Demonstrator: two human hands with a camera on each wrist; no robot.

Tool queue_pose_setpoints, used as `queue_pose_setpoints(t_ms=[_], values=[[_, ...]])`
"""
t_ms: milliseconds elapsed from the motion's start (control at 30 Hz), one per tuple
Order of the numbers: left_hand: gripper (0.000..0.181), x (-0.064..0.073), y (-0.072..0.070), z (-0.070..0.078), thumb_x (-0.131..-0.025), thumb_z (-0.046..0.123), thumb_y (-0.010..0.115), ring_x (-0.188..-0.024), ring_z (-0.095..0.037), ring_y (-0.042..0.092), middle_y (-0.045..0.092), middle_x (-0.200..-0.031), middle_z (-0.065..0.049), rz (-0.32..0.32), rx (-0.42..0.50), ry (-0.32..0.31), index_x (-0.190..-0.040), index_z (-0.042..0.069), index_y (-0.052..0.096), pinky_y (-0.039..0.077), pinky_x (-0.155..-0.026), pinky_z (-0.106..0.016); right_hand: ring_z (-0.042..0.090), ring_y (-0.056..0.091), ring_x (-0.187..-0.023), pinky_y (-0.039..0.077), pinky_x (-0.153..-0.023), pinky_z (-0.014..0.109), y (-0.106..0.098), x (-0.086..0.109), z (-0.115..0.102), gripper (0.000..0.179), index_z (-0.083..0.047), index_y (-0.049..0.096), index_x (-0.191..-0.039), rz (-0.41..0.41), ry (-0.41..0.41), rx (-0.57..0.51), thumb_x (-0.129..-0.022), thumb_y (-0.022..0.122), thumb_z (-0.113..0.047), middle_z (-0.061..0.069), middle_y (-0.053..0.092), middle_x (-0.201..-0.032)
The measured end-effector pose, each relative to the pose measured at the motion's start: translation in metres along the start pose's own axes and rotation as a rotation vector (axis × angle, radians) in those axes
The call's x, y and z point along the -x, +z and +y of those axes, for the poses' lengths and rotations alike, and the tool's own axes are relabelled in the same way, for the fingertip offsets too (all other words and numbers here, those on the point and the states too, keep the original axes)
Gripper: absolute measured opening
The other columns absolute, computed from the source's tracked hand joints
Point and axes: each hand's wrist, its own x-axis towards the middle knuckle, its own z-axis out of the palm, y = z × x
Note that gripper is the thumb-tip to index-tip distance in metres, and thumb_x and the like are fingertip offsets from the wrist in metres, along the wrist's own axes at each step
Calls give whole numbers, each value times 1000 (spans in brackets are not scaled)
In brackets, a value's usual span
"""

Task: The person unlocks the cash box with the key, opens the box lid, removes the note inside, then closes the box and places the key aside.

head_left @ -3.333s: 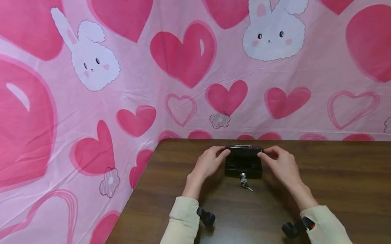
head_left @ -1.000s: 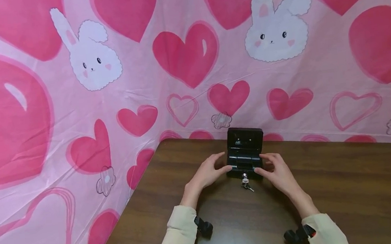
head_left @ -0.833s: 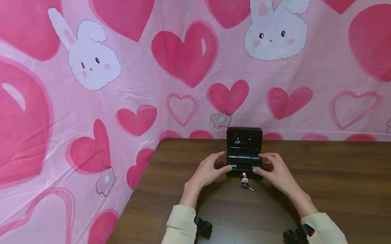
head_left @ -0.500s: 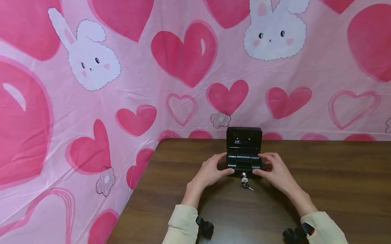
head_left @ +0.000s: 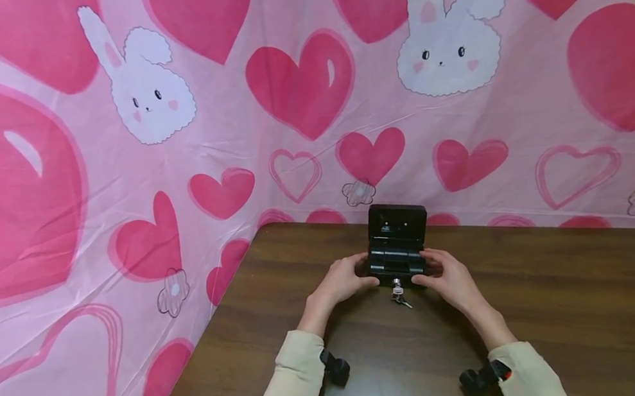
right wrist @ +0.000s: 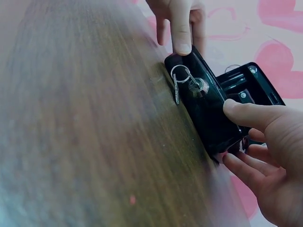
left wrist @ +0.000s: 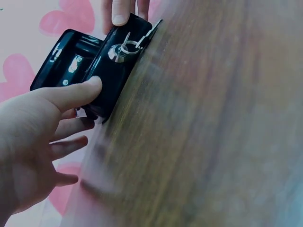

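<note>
A small black cash box [head_left: 396,262] stands on the wooden table with its lid [head_left: 396,222] raised at the back. Keys [head_left: 401,302] on a ring hang from the silver lock [left wrist: 116,53] in the front face, one of them inserted. My left hand [head_left: 346,279] grips the left end of the box, thumb on its front and fingers along the side. At the opposite end my right hand [head_left: 452,279] holds it the same way, its thumb [right wrist: 251,112] pressed on the front. Inside the box, a shiny black tray or compartment shows in part.
The brown wooden table [head_left: 567,307] runs back to a pink curtain [head_left: 315,179] printed with hearts and rabbits, close behind the box. Black wrist cameras [head_left: 335,369] sit below both hands, at the cream sleeves.
The lid, lower and held by both hands at first, now stands upright. Both hands have come down to the box's sides, and the left hand has closed in on its end.
</note>
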Motion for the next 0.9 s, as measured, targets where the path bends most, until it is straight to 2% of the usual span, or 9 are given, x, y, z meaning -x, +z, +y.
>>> queue_pose_setpoints(t_ms=[167,333,567,700,900], values=[[62,-1,1,2,-85,36,77,-125,-21,60,67,-132,-6,31,-1,2,-140,13,58,45,-108,-40,42,65,-109,53,-93,53,0,1,1,60,6,57,-134,-1,-25,13,-86,79,-24,27,51,-142],[62,1,0,1,-84,36,79,-124,-20,60,66,-132,-7,39,37,-2,-138,13,59,46,-107,-40,44,61,-115,48,-100,56,2,1,0,62,6,56,-135,-17,-33,28,-87,77,-26,28,47,-143],[62,1,-1,-2,-85,37,78,-125,-19,60,64,-135,-6,28,39,16,-139,13,58,46,-108,-40,46,56,-120,45,-103,57,4,0,-3,64,9,53,-136,-41,3,14,-89,75,-29,28,42,-143],[63,0,-1,-2,-85,39,77,-125,-19,60,64,-135,-5,34,15,18,-139,14,58,46,-107,-39,46,56,-120,45,-103,58,3,-2,-4,62,8,55,-134,-51,18,6,-89,75,-29,28,41,-143],[64,1,0,0,-86,41,76,-128,-22,57,63,-137,-5,33,-13,-12,-141,15,57,45,-108,-40,46,56,-119,45,-103,57,4,-2,-6,62,10,53,-134,-55,8,10,-88,75,-25,30,41,-143]])
